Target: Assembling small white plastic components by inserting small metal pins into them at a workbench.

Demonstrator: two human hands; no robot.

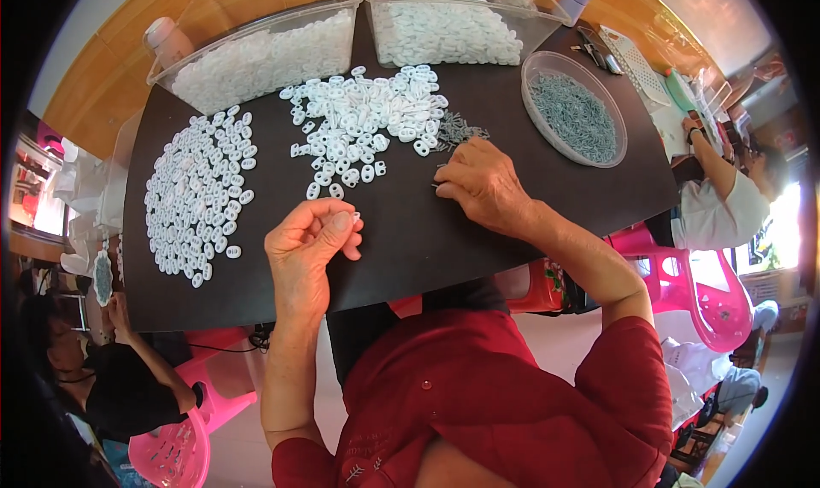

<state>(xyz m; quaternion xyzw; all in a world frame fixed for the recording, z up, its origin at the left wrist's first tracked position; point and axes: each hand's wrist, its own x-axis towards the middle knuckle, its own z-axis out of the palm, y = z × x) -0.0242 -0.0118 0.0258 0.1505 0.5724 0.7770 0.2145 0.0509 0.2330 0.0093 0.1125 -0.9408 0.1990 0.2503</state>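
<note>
My left hand [306,240] is raised over the table's near edge, its thumb and fingers pinching a small white plastic piece [356,218]. Most of that piece is covered by the fingertips. To the right, my right hand [485,185] is closed in a pinch just above the tabletop. A tiny dark bit shows at its fingertips, too small to name. Right behind this hand lies a small heap of thin grey pieces [459,130]. Beside that heap spreads a loose pile of white oval pieces with two holes [363,116].
Another pile of white ovals [196,193] covers the table's left. Two clear bins [256,78] full of white pieces line the back. A round tub [622,138] holds many grey pieces. Other people sit left and right, near pink chairs [717,309].
</note>
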